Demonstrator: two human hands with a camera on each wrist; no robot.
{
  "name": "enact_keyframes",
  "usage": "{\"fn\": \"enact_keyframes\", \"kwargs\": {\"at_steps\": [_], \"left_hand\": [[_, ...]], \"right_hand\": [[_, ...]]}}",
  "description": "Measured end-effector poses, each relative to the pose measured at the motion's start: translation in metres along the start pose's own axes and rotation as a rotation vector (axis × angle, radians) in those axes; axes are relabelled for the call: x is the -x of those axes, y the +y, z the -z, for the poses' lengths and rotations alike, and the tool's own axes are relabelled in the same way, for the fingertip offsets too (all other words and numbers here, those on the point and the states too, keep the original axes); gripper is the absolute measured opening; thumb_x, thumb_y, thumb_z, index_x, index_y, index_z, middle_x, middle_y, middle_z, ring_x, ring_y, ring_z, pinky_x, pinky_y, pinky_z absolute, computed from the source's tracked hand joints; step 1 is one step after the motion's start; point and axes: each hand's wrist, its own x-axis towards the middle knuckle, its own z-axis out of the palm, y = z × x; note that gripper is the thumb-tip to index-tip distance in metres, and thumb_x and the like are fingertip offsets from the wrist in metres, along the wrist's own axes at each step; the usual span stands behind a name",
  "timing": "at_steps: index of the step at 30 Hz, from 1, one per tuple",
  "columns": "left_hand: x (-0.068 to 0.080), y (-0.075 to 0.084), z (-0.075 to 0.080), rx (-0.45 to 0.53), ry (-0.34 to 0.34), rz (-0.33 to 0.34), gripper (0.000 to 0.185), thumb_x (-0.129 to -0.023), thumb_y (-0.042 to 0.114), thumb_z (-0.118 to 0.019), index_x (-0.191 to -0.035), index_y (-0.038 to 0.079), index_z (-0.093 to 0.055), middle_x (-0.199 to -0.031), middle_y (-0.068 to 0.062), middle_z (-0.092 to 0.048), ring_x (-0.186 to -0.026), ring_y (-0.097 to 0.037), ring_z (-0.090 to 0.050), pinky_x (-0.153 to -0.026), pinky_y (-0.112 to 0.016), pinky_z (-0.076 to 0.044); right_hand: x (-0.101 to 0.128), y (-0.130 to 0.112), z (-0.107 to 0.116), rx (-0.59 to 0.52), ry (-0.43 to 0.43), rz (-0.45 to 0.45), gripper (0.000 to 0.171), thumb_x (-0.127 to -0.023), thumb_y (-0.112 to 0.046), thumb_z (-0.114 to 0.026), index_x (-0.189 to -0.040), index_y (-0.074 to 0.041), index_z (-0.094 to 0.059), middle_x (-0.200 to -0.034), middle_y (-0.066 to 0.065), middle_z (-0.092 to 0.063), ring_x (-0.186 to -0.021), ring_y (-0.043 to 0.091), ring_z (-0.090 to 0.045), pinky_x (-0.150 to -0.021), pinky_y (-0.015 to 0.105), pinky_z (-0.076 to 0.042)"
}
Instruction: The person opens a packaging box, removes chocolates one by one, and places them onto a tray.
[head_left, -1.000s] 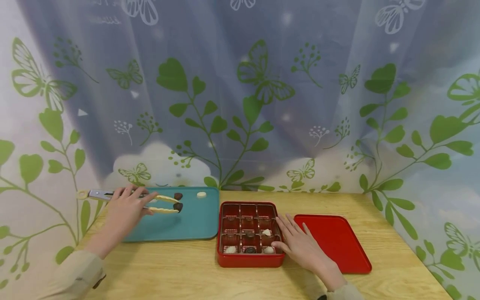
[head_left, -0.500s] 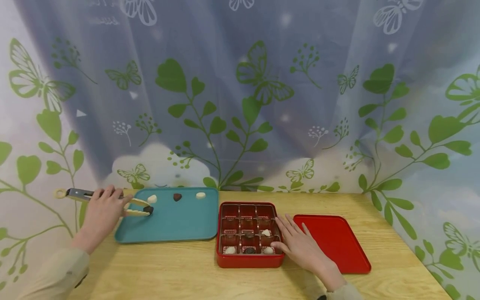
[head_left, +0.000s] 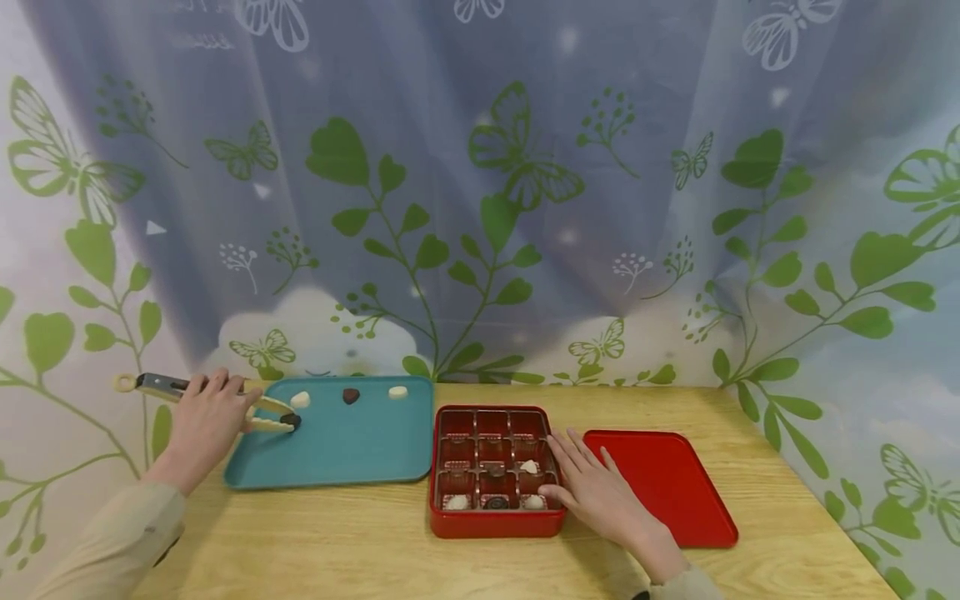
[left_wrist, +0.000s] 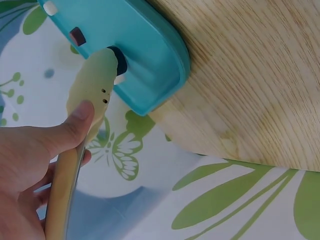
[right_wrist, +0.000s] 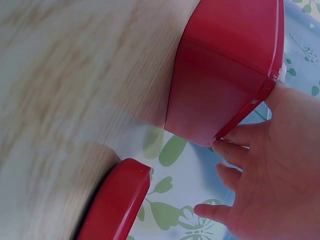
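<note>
While the table [head_left: 360, 542] bears a tray [head_left: 360, 450], leafy fabric [head_left: 457, 200] hangs behind.

The red box [head_left: 497, 524] sits upright and open, divided into small compartments. Along its near row are a white chocolate [head_left: 457, 502], a dark round chocolate [head_left: 496, 503] and a second white chocolate [head_left: 534, 502]; a pointed white chocolate [head_left: 528, 467] sits behind the last. Well left of the box, pale-tipped tongs [left_wrist: 90, 92] point toward it, a dark chocolate piece [head_left: 290, 422] between their tips.
</note>
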Motion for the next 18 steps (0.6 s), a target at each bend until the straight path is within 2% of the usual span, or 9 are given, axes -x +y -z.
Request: {"fn": "enact_keyframes", "kwargs": {"at_steps": [8,12,16,18], "left_hand": [[0.004,0.002,-0.003,0.04,-0.006,0.018,0.052,-0.069,0.024,-0.09,-0.116,0.007,-0.075,-0.106,-0.022,-0.066,-0.103,-0.042,-0.053,-0.084,-0.057,-0.042],[0.005,0.006,0.002,0.044,0.062,0.028,0.053,-0.07,0.025,-0.088,-0.117,0.005,-0.074,-0.104,-0.021,-0.064,-0.101,-0.042,-0.053,-0.082,-0.057,-0.041],[0.004,0.015,0.008,0.053,0.143,-0.005,0.048,-0.072,0.023,-0.085,-0.116,0.006,-0.074,-0.101,-0.021,-0.063,-0.098,-0.041,-0.052,-0.081,-0.057,-0.042],[0.003,0.021,0.012,0.042,0.142,-0.009,0.046,-0.075,0.022,-0.084,-0.117,0.006,-0.074,-0.101,-0.021,-0.063,-0.1,-0.041,-0.053,-0.081,-0.057,-0.042]], "right_hand": [[0.001,-0.001,0.0,0.0,0.001,0.002,0.081,-0.101,-0.058,-0.048,-0.162,-0.01,-0.025,-0.168,0.014,-0.018,-0.155,0.034,-0.015,-0.118,0.069,-0.015],[0.0,-0.001,0.0,0.0,-0.005,0.0,0.081,-0.101,-0.057,-0.048,-0.162,-0.01,-0.025,-0.168,0.014,-0.018,-0.155,0.034,-0.015,-0.118,0.069,-0.014],[0.001,-0.002,0.001,0.002,0.0,-0.004,0.079,-0.102,-0.055,-0.05,-0.162,-0.009,-0.025,-0.168,0.013,-0.018,-0.155,0.034,-0.015,-0.118,0.069,-0.014],[0.001,-0.003,0.002,0.001,-0.001,-0.001,0.079,-0.102,-0.054,-0.05,-0.162,-0.009,-0.025,-0.168,0.013,-0.018,-0.155,0.035,-0.015,-0.118,0.069,-0.014]]}}
